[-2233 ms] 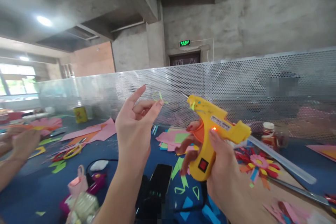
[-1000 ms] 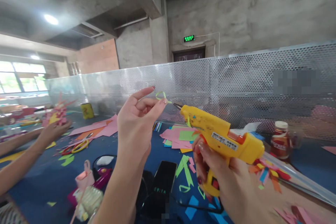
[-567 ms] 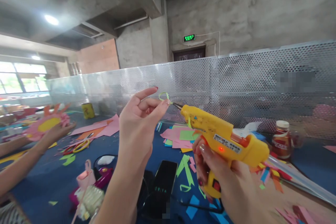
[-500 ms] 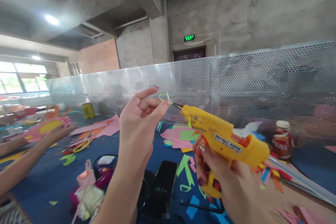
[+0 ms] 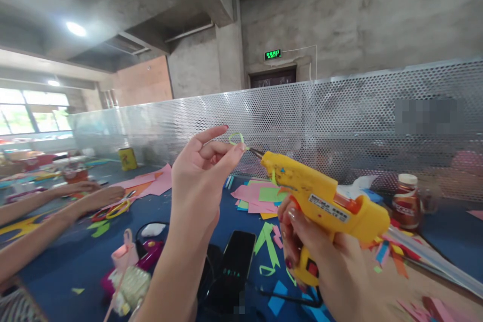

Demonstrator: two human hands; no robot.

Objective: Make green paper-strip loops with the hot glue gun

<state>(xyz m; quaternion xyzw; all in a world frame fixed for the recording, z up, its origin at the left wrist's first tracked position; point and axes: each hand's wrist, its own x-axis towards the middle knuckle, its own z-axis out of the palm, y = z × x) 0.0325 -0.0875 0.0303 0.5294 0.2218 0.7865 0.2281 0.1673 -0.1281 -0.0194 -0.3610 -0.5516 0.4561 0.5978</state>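
Raised above the blue table, my left hand pinches a thin light-green paper loop between thumb and index finger. My right hand is wrapped round the handle of a yellow glue gun. Its dark metal nozzle points left and is at or very near the pinched end of the loop, by my left fingertips. Whether they touch is hard to tell. Below the hands, green paper strips lie on the table beside a dark phone.
Pink and green paper sheets lie mid-table. Yellow-handled scissors sit at left, near another person's hands. A brown jar stands right, before a perforated metal partition. A black cable runs beneath the glue gun.
The other person's hands at left have moved, and the pink and yellow paper piece they held up is out of sight. My hands and the glue gun have hardly moved.
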